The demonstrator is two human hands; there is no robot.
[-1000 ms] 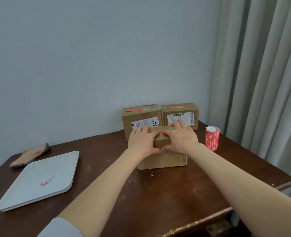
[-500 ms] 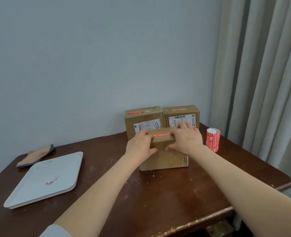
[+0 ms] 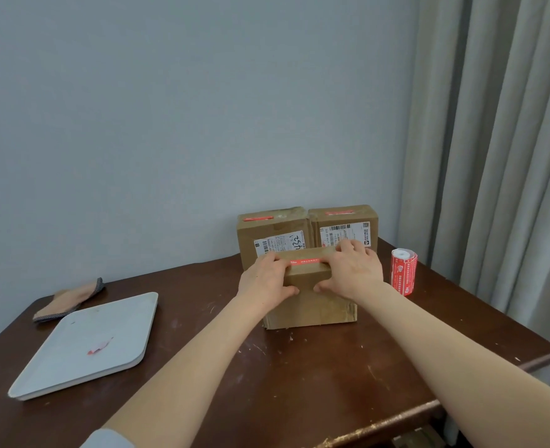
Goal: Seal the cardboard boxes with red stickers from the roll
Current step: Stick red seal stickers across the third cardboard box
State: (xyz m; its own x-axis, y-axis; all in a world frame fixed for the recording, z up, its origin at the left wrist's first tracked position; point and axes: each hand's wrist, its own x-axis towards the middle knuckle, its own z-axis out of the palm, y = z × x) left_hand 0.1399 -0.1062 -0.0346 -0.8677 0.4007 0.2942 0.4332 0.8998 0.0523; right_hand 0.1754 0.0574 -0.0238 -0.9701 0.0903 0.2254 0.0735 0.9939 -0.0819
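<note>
Head view puts the front box [image 3: 312, 305] near the middle of the table [image 3: 299, 383]. We see the left grip [image 3: 265, 279] and the right grip [image 3: 354, 270] each clamped over its top edge, fingers curled onto the top and thumbs on the near face. Between the 2 hands runs the red sticker [image 3: 304, 261], its long axis left to right along the top.

The roll [image 3: 403, 271] stands upright near the box, on its right and not touching it. We judge the right grip the nearer of the 2 for any further sticker.

Behind stand the left far box [image 3: 272, 231] and the right far box [image 3: 344, 224], each with a red strip on top. The sticker's ends lie under the fingers, so we cannot tell whether they sit flat. The roll's free end is hidden too.
</note>
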